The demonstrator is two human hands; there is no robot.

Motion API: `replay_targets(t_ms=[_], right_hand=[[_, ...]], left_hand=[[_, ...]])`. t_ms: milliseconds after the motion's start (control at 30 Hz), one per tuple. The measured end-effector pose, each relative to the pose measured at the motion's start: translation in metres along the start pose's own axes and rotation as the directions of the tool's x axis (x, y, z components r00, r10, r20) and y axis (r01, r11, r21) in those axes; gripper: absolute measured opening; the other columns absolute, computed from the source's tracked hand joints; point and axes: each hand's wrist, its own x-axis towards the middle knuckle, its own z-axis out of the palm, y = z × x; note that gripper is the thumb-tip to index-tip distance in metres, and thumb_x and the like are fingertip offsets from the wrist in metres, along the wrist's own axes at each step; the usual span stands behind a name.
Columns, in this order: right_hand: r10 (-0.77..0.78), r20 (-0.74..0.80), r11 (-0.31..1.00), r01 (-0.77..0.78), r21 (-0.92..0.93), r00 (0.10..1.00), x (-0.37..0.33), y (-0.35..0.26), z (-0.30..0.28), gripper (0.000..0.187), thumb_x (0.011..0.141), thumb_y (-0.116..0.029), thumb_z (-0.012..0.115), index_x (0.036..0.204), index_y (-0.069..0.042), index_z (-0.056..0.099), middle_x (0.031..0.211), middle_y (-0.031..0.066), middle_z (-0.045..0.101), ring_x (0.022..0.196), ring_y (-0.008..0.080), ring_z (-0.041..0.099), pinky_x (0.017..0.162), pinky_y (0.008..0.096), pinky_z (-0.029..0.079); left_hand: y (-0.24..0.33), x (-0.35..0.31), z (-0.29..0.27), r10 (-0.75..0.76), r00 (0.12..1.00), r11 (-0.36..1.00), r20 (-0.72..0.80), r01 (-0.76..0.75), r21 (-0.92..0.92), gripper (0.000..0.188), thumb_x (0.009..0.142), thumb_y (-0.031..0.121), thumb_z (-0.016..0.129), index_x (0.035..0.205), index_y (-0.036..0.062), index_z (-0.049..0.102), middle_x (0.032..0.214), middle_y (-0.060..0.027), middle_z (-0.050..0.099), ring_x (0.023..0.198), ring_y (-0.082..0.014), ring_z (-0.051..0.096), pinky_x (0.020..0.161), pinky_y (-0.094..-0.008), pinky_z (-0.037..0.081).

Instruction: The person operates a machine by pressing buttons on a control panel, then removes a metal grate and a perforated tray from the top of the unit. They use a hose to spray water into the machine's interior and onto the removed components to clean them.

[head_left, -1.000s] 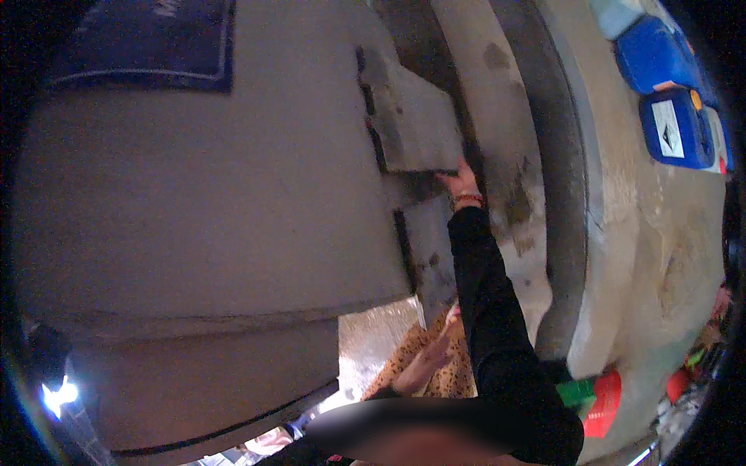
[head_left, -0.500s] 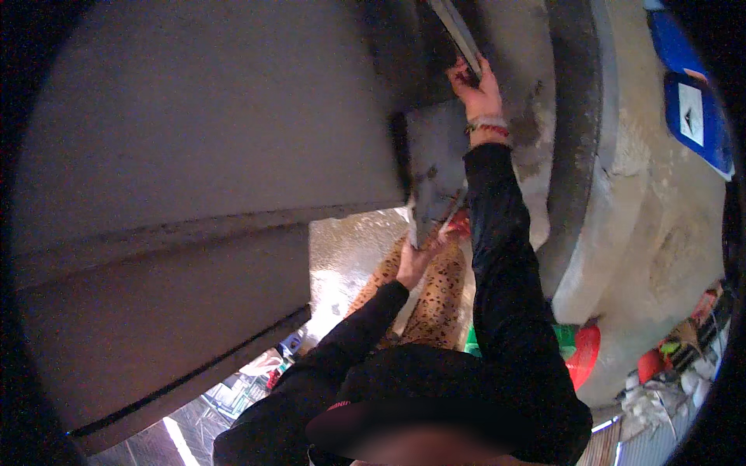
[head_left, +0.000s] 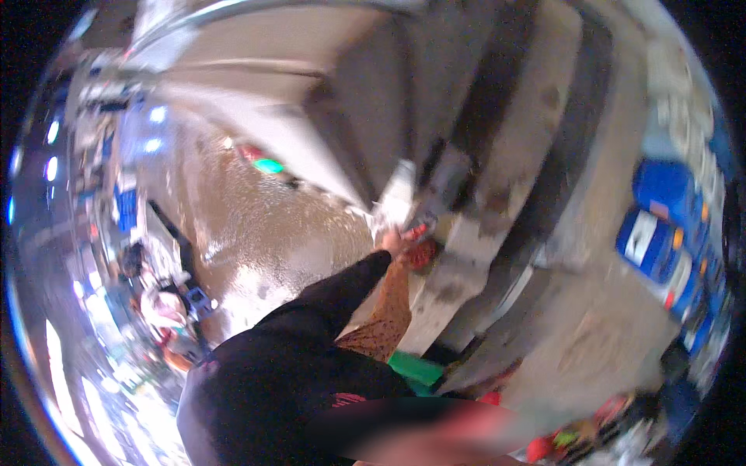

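My left hand [head_left: 396, 241] reaches forward near the middle, below the lower corner of a large grey panelled body [head_left: 365, 109]. Its fingers are smeared by motion, so whether they grip anything cannot be told. Just above it is a blurred pale, whitish piece [head_left: 397, 196]. A small red item [head_left: 416, 232] shows right beside the fingers. Under the hand are my patterned trouser leg [head_left: 385, 314] and a red shoe [head_left: 422, 255]. My right hand is out of sight.
Wet brown floor [head_left: 287, 210] spreads to the left, with a green and red object [head_left: 268, 166] lying by the panel. Blue plastic containers [head_left: 657, 248] stand at the right. A green item [head_left: 418, 368] lies near my body. Cluttered goods [head_left: 167, 311] line the left side.
The view has swung, bringing the left side and wet floor into sight. My right hand, earlier raised at a thin metal strip, has left the picture. My left hand remains low near the panel corner.
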Motion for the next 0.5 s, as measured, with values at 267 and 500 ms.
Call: replay_targets(t_ms=[267,500], right_hand=[[-0.446,0.059,0.843,0.441,-0.307,0.893,-0.119,-0.061,0.086,0.043,0.080,-0.021,0.048,0.115,0.002,0.036,0.112,0.0154,0.040,0.098,0.0247,0.037,0.081,0.0350,0.029],[-0.649,0.230,0.695,0.688,-0.210,0.725,-0.202,-0.051,0.207,0.048,0.080,-0.024,0.049,0.118,0.001,0.033,0.118,0.0152,0.036,0.105,0.0266,0.034,0.088,0.0372,0.027]], left_hand=[[0.037,-0.218,-0.037,0.524,0.600,0.836,0.605,-0.496,-0.233,0.054,0.073,0.025,0.062,0.114,-0.0006,0.037,0.110,-0.0102,0.044,0.099,-0.0216,0.043,0.086,-0.0294,0.033],[0.199,-0.360,-0.106,0.955,-0.201,-0.003,0.217,-0.739,-0.673,0.069,0.073,0.029,0.063,0.125,0.0017,0.027,0.124,-0.0110,0.035,0.111,-0.0227,0.035,0.093,-0.0294,0.026]])
